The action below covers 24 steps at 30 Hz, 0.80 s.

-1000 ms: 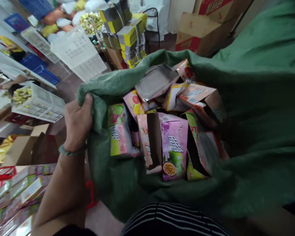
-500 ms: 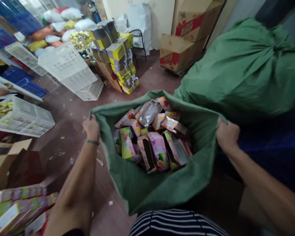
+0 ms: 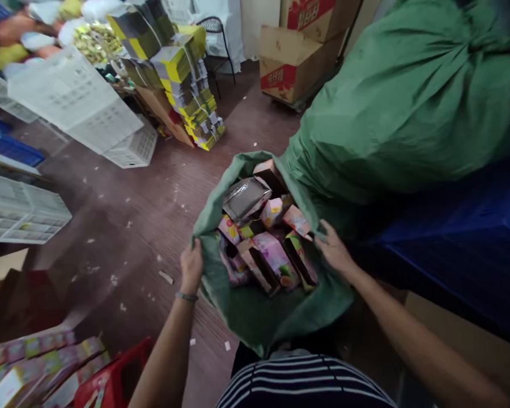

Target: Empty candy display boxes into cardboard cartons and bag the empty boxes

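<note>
A green cloth sack [image 3: 255,334] stands open in front of my body, its mouth facing up at me. Inside lie several small printed cartons [image 3: 276,255] in pink, purple and green, some with open ends, and a grey shiny package [image 3: 246,199] on top at the far side. My left hand [image 3: 192,266] is closed on the left rim of the sack. On the right rim, my right hand [image 3: 334,249] grips the cloth with its fingers partly hidden by the fold. The lower part of the sack is out of sight.
A large tied green sack [image 3: 408,107] bulges at the right above a blue surface [image 3: 459,226]. Bundled yellow-grey stacks [image 3: 195,102], white crates [image 3: 80,107] and brown cardboard boxes [image 3: 289,68] stand farther off. Printed cartons [image 3: 38,362] and a red stool [image 3: 119,374] are at lower left.
Both hands have come closer together, narrowing the sack's mouth. The right hand moved inward to the left, the left hand to the right and down. The view has shifted too.
</note>
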### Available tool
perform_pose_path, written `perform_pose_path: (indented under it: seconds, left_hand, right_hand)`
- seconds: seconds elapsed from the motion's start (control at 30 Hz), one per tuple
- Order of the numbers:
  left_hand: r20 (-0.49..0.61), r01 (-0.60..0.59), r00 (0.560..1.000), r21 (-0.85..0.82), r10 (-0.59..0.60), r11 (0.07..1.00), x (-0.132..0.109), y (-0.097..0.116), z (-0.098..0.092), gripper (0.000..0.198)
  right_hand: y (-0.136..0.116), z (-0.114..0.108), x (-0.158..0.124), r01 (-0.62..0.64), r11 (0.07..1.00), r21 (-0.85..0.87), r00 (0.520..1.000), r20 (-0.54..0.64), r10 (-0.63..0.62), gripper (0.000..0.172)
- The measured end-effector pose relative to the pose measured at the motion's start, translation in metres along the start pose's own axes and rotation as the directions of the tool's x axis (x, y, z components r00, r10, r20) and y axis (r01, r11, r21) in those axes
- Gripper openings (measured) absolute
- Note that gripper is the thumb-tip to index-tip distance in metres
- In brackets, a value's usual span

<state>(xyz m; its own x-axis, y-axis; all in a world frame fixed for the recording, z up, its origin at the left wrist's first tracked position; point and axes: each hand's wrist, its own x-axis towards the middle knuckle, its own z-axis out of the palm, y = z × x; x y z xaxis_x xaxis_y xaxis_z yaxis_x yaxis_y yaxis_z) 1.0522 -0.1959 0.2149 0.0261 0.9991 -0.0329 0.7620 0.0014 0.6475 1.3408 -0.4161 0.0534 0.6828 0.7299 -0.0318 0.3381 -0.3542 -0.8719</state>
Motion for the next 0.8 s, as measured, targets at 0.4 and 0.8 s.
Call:
perform_pose_path:
  seconds: [0.4,0.8]
  left_hand:
    - [0.667,-0.399,0.745,0.462,-0.014,0.792,0.016,-0.071,0.123,0.061]
    - [0.436,-0.385,0.894,0.639,0.098,0.666,-0.013,-0.127,0.188,0.079]
  right_hand:
    - [-0.068,0.192,-0.012,0.301,0.925,-0.231,0.748,0.659,-0.079,0.048]
    - [-0.025,0.242,-0.01,0.497,0.838,-0.224,0.64,0.747,-0.18,0.057]
